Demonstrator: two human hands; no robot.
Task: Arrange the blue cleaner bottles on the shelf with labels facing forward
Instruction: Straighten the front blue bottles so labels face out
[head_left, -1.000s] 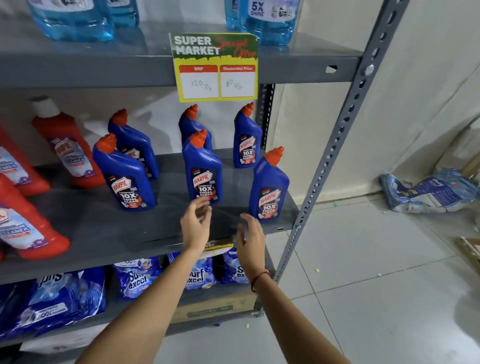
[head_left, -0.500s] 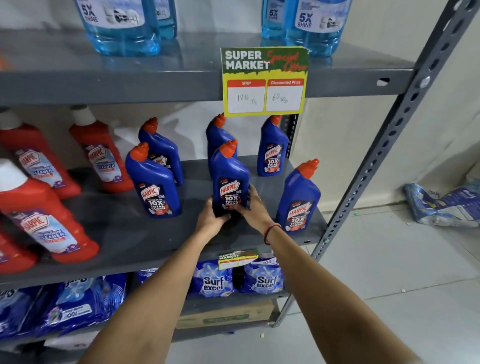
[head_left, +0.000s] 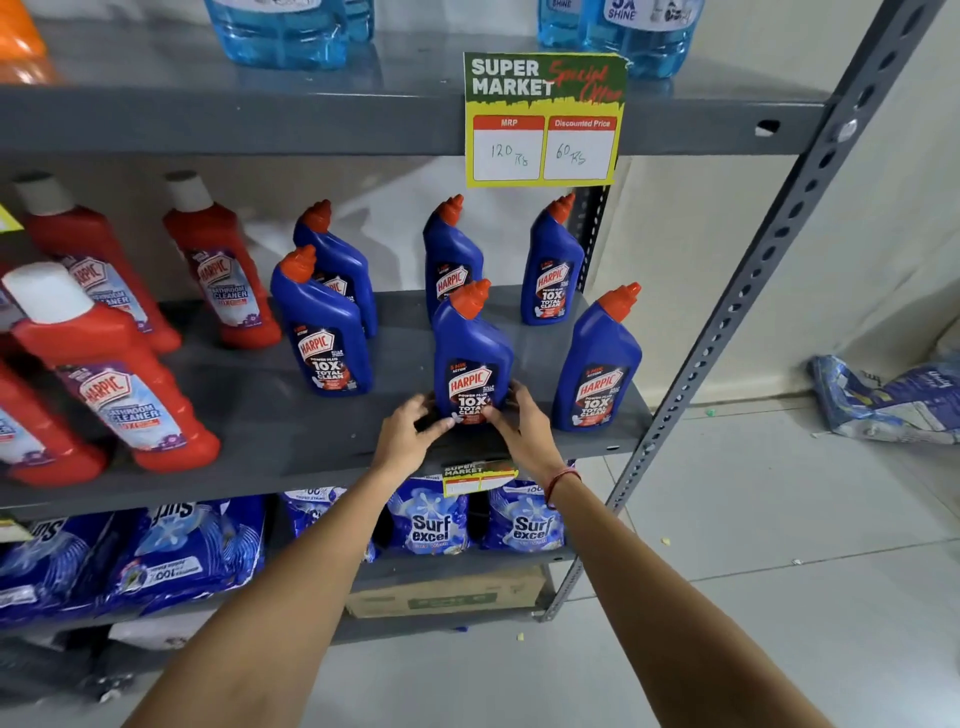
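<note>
Both hands were clamped on the base of one blue bottle (head_left: 471, 358) that stood upright on the middle shelf (head_left: 291, 441), near its front edge. The left hand (head_left: 408, 436) pressed in from about 8 o'clock of the bottle, the right hand (head_left: 524, 426) from about 4 o'clock, with thumbs meeting over the lower part of the label. That label faced forward.

Five more blue bottles stood around it. One front bottle (head_left: 324, 338) was at 9 o'clock and another front bottle (head_left: 597, 369) at 3 o'clock, both with labels to the front. Behind them, a back bottle (head_left: 551, 267) at 1 o'clock and a middle back bottle (head_left: 451, 260) at 12 o'clock also showed their labels. The far-left back bottle (head_left: 340, 260) at 10 o'clock was partly hidden, so its facing could only be half read.

By my judgement the task was well along: most labels already faced out. What seemed left was squaring the held bottle with its neighbours in the front row, since it stood a little closer to the right one, and checking the hidden one. The red bottles (head_left: 104, 364) at far 9 o'clock were no part of this.
</note>
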